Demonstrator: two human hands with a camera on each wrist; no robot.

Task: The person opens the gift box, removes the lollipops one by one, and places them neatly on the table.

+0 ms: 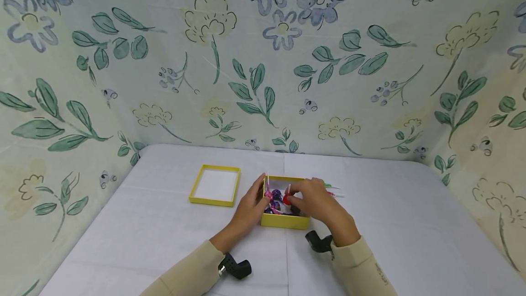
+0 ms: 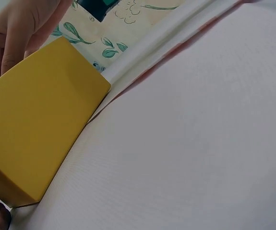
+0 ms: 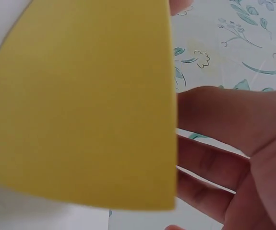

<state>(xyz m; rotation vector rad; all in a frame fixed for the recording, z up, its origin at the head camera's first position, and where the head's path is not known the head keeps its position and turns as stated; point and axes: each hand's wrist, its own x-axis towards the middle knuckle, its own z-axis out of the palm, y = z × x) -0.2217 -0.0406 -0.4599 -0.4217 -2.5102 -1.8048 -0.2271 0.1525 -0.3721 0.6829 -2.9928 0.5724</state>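
A shallow yellow box [image 1: 285, 221] sits on the table with several wrapped lollipops in it, including a purple lollipop [image 1: 277, 194] and a pink lollipop [image 1: 268, 193] with its white stick upright. My left hand [image 1: 249, 204] grips the box's left wall, thumb at the rim. Over the right part of the box, my right hand [image 1: 314, 198] pinches a red lollipop [image 1: 286, 199] between thumb and forefinger, its white stick pointing up. In the right wrist view the box wall hides the right fingertips.
The yellow-rimmed lid [image 1: 211, 203] lies inside up, left of the box. Beyond the right hand lie more lollipops with white sticks [image 1: 338, 195] on the white tablecloth [image 1: 164, 223]. Floral curtains [image 1: 263, 104] hang behind and at both sides.
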